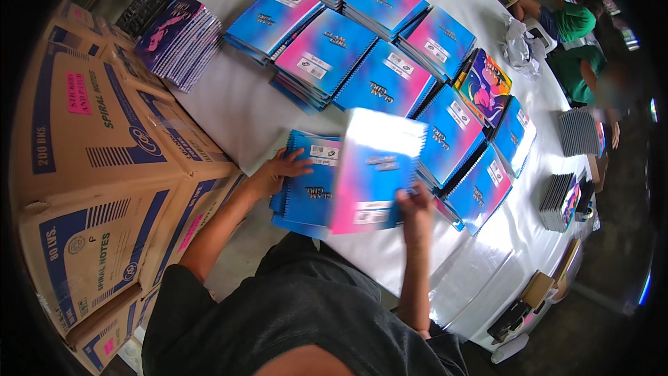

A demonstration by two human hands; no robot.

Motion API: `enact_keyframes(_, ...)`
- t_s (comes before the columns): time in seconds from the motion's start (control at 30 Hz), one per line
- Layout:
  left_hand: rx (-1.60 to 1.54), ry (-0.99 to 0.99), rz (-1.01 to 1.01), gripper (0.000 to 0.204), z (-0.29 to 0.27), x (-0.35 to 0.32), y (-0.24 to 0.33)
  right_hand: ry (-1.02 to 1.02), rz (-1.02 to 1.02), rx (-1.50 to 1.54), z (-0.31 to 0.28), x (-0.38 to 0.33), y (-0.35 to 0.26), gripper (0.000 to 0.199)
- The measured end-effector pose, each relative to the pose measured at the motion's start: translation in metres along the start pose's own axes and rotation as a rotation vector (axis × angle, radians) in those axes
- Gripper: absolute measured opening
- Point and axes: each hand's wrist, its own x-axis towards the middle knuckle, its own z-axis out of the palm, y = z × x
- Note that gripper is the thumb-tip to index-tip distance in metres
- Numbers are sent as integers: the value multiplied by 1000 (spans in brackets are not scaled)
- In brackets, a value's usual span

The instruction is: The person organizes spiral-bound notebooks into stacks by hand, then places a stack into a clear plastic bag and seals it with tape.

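Note:
My right hand [416, 210] grips a blue-and-pink spiral notebook [379, 174] by its lower right edge. That notebook is tilted and slightly blurred, its cover catching the light. It overlaps a small bunch of matching spiral notebooks [309, 198] just left of it. Around the left edge of that bunch is my left hand [282, 170], with fingers over the top cover and the thumb hard to see. Both hands are at the near edge of the white-covered table, close to my body. Beyond them lie several stacks of the same notebooks [327, 52].
Large cardboard cartons [104, 160] stand along the left. A tall stack of dark purple notebooks [179, 45] sits at the table's far left. Differently patterned notebooks [486, 87] lie among the blue stacks. More stacks [560, 202] line the right edge, near people in green [576, 24].

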Motion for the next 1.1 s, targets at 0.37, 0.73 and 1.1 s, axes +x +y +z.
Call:
enact_keyframes(0.37,305,604,302,51,-40,120,61,-289,-114,-1442,15,45,22,48)
enact_keyframes(0.73,655,475,-181,69,-151,436,43,580,-625,-1306,-15,309,-103,39)
enact_keyframes(1.1,355,441,153,77,-148,466,24,601,-461,-1077,-10,360,-91,65)
